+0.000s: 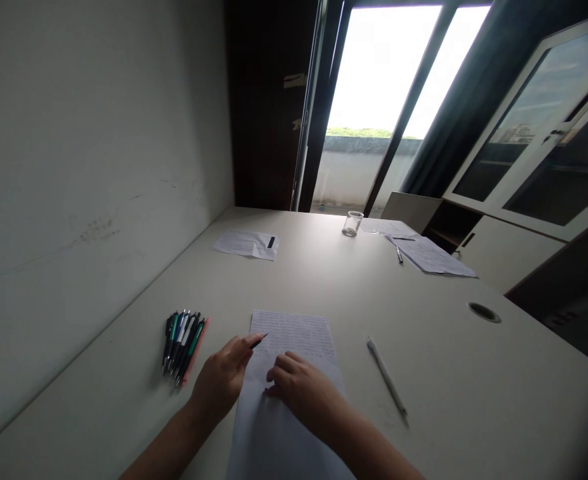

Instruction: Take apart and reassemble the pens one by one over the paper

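A sheet of paper [294, 327] with lines of handwriting on its upper part lies under both hands. My left hand [224, 373] is closed in a pinch on a dark pen piece [259, 341], whose pointed end sticks out to the upper right above the writing. My right hand [299, 387] is closed over the middle of the sheet, fingers curled. A small dark tip shows by its thumb, too little to name. To the left sits a bundle of pens [183, 347], black, green, white and pink. On the right lies a slim whitish pen [387, 377].
The white table [439, 393] meets a wall on the left. Farther back are a paper in a clear sleeve [248, 245], a glass jar [353, 224], a stack of written sheets [431, 255] and a pen [399, 255]. A round cable hole [484, 313] is at the right.
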